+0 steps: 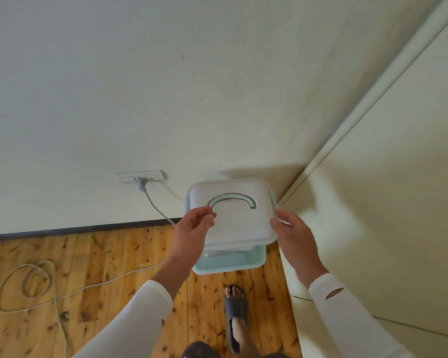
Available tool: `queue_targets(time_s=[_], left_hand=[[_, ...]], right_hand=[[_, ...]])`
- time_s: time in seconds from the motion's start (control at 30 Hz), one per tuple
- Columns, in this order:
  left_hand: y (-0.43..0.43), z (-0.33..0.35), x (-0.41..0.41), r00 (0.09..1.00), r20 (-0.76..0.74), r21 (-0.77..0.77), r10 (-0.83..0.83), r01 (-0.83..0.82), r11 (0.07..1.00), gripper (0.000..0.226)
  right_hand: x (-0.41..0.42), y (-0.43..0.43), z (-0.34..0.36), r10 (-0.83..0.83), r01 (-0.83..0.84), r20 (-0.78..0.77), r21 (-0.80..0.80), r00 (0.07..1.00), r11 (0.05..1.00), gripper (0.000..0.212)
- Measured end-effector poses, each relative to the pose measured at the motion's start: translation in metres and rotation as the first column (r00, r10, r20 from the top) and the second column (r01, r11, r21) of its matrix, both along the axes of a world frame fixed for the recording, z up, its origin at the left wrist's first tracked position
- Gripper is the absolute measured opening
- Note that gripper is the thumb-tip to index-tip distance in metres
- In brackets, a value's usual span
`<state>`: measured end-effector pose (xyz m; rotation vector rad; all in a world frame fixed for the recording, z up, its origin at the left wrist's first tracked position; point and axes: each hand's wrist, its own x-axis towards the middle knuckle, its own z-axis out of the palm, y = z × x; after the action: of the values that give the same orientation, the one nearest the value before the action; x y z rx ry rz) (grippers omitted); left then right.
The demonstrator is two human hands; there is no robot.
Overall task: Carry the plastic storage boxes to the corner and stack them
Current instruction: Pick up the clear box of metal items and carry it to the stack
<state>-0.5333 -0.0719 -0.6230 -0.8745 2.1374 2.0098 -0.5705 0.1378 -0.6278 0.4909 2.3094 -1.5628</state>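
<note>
Two plastic storage boxes stand stacked in the corner where the walls meet. The top box [233, 223] has a white lid with a pale teal handle [232, 196] lying flat. Under it the pale teal lower box [230, 262] sticks out toward me. My left hand [192, 228] hovers at the lid's left edge with fingers loosely curled and nothing in them. My right hand [295, 233] is at the lid's right edge, with thumb and fingers pinching the rim.
A wall socket [142, 177] left of the stack has a grey cable [155, 205] plugged in, which runs down and coils in loops [26, 282] on the wooden floor. A cream panel wall [373, 202] closes the right side. My slippered foot [236, 308] stands just before the boxes.
</note>
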Motion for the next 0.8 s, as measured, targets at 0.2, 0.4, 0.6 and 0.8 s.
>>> queue_targets(time_s=[0.2, 0.4, 0.6, 0.8], left_hand=[[-0.007, 0.015, 0.027, 0.995, -0.057, 0.028, -0.084, 0.086, 0.996, 0.018], [-0.008, 0.030, 0.060, 0.977, -0.103, 0.057, -0.189, 0.196, 0.979, 0.020], [0.008, 0.048, 0.081, 0.939, -0.134, 0.016, -0.318, 0.323, 0.946, 0.018], [0.034, 0.065, 0.095, 0.883, -0.168, 0.011, -0.439, 0.447, 0.895, 0.017]], right_hand=[[0.047, -0.004, 0.016, -0.067, 0.067, -0.038, -0.019, 0.997, 0.998, 0.024], [0.105, -0.004, 0.043, -0.138, 0.137, -0.116, -0.010, 0.984, 0.990, 0.019], [0.163, 0.004, 0.063, -0.235, 0.241, -0.149, 0.022, 0.961, 0.970, 0.026], [0.202, 0.014, 0.081, -0.326, 0.337, -0.174, 0.037, 0.929, 0.941, 0.026]])
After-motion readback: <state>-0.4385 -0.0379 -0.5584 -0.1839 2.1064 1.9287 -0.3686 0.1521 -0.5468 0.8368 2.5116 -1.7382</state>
